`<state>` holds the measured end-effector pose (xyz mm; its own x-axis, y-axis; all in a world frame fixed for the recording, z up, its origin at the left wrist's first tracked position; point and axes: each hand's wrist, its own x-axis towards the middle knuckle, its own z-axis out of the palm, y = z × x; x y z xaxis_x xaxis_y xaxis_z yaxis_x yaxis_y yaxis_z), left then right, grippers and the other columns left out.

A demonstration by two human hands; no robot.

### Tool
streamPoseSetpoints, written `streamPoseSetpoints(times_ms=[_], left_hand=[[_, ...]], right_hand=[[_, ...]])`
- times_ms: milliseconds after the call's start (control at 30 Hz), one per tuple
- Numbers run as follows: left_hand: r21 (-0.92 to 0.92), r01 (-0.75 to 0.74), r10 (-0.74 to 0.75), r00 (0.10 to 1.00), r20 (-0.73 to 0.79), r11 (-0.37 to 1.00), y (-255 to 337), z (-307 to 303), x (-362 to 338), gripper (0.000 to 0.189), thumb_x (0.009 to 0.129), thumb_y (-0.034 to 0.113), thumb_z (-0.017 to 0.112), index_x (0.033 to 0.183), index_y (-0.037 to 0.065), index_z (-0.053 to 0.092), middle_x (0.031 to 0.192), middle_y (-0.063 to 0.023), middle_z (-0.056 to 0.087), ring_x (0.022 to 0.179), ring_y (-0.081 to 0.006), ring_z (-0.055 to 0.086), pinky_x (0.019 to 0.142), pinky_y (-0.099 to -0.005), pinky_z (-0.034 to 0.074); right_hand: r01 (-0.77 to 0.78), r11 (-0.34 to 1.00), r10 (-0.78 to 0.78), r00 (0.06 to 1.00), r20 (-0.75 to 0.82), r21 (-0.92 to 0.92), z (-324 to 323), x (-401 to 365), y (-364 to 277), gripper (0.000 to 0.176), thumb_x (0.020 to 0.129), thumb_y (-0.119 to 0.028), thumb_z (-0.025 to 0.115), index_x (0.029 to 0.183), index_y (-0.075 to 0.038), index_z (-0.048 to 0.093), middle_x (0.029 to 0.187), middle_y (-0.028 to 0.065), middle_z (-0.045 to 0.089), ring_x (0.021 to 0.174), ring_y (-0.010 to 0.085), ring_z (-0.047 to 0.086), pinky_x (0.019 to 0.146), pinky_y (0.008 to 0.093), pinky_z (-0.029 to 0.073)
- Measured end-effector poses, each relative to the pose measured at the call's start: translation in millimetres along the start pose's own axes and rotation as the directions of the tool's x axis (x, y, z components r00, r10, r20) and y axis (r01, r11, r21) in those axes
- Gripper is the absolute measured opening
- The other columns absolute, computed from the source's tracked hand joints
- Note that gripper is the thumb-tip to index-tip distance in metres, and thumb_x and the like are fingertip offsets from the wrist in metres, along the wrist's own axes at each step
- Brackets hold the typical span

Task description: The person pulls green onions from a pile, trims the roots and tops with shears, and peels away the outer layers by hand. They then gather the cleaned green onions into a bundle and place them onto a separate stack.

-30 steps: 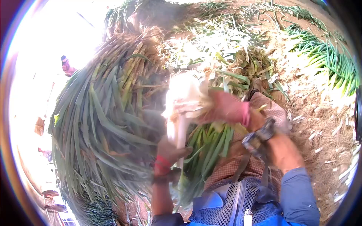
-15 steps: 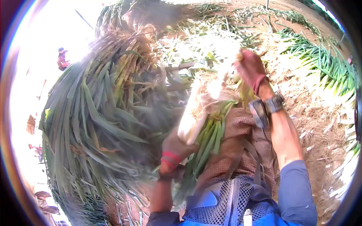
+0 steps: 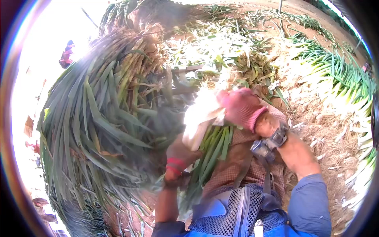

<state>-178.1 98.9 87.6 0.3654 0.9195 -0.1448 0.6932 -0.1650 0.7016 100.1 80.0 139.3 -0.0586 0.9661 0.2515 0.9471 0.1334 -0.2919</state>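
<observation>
The white leek stalks [image 3: 194, 134] slant upward in front of me, their upper end washed out by glare. My gloved left hand [image 3: 182, 155] is closed around their lower part. My gloved right hand [image 3: 241, 107] is at the upper end, fingers curled; I cannot tell how tightly they close or whether they pinch a leaf. Green leaves [image 3: 216, 148] hang just beside the stalks, over my checked trousers [image 3: 223, 177]. To the left rises a big leek heap [image 3: 90, 122]; ahead lie loose peelings [image 3: 221, 45]; a leek row [image 3: 335, 73] stretches along the right.
</observation>
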Motion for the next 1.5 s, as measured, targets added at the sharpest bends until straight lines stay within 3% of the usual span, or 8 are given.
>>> streamPoseSetpoints(times_ms=[400,667,967,1067,1200,1333,1433,1500], left_hand=[[0.164,-0.045,0.036,0.998,0.054,0.985,56.7,11.1,22.0,0.060,0.065,0.036,0.086,0.113,0.004,0.069,0.094,-0.0202,0.077,0.088,-0.0384,0.076,0.081,-0.0450,0.060],[0.086,-0.111,0.107,0.993,0.058,0.990,-16.0,14.3,11.8,0.071,0.058,0.035,0.096,0.116,0.003,0.070,0.097,-0.0166,0.077,0.085,-0.0302,0.075,0.082,-0.0408,0.060],[0.000,0.061,-0.059,0.954,0.294,0.998,3.5,34.0,39.7,0.084,0.060,0.041,0.095,0.130,0.004,0.068,0.117,-0.0229,0.075,0.108,-0.0386,0.072,0.094,-0.0443,0.057],[0.083,-0.066,0.047,0.977,0.208,0.994,-0.4,46.6,38.0,0.083,0.060,0.021,0.098,0.133,-0.001,0.067,0.099,-0.0147,0.078,0.084,-0.0237,0.075,0.083,-0.0378,0.061],[-0.006,0.078,-0.074,0.957,0.279,0.997,15.0,45.8,33.5,0.080,0.057,0.028,0.100,0.125,-0.001,0.069,0.107,-0.0181,0.078,0.096,-0.0269,0.076,0.089,-0.0396,0.059],[-0.038,0.061,-0.048,0.955,0.294,0.997,34.9,42.5,27.7,0.081,0.056,0.031,0.101,0.125,0.004,0.069,0.108,-0.0161,0.078,0.097,-0.0293,0.076,0.089,-0.0409,0.059],[0.030,-0.023,0.015,0.970,0.243,0.999,24.4,52.6,23.6,0.076,0.057,0.031,0.100,0.122,0.006,0.071,0.105,-0.0154,0.078,0.094,-0.0295,0.076,0.086,-0.0413,0.060],[0.012,-0.039,0.035,0.967,0.253,0.999,28.3,53.3,18.9,0.074,0.057,0.032,0.099,0.120,0.006,0.072,0.105,-0.0156,0.078,0.094,-0.0296,0.076,0.085,-0.0414,0.060]], right_hand=[[-0.182,0.874,0.109,0.977,-0.183,-0.451,-64.5,21.5,85.9,0.026,0.101,-0.017,0.050,0.101,0.002,0.067,0.076,0.0167,0.072,0.071,0.0346,0.074,0.071,0.0455,0.061],[-0.704,0.698,0.479,0.594,-0.647,-0.130,-243.7,-136.9,318.8,0.033,0.101,-0.025,0.056,0.122,-0.004,0.069,0.103,0.0258,0.074,0.097,0.0431,0.071,0.085,0.0532,0.057],[-0.954,0.243,0.967,0.224,0.120,-0.177,-58.4,-354.4,202.9,0.032,0.104,-0.022,0.059,0.126,-0.001,0.068,0.104,0.0256,0.074,0.094,0.0389,0.074,0.082,0.0497,0.061],[-0.865,0.320,0.933,0.216,0.288,-0.386,21.1,-454.2,168.8,0.037,0.095,-0.037,0.067,0.108,-0.005,0.078,0.106,0.0253,0.076,0.102,0.0402,0.074,0.090,0.0485,0.060],[-0.527,0.565,0.655,-0.181,0.734,-0.635,88.5,-530.7,175.7,0.055,0.087,-0.053,0.069,0.119,-0.010,0.080,0.126,0.0189,0.075,0.118,0.0355,0.072,0.100,0.0451,0.058],[-0.551,0.526,0.751,-0.056,0.658,-0.647,74.1,-410.1,192.9,0.055,0.087,-0.053,0.068,0.119,-0.010,0.080,0.129,0.0183,0.074,0.120,0.0367,0.071,0.099,0.0436,0.058],[-0.874,0.296,0.779,0.454,0.433,0.384,97.9,-361.9,346.9,0.040,0.100,-0.032,0.059,0.131,-0.010,0.071,0.116,0.0173,0.078,0.108,0.0285,0.074,0.093,0.0414,0.059],[-0.814,0.560,0.743,0.575,0.343,0.152,-38.9,-161.5,326.2,0.053,0.101,-0.040,0.065,0.140,-0.004,0.062,0.129,0.0163,0.071,0.114,0.0273,0.070,0.095,0.0401,0.058]])
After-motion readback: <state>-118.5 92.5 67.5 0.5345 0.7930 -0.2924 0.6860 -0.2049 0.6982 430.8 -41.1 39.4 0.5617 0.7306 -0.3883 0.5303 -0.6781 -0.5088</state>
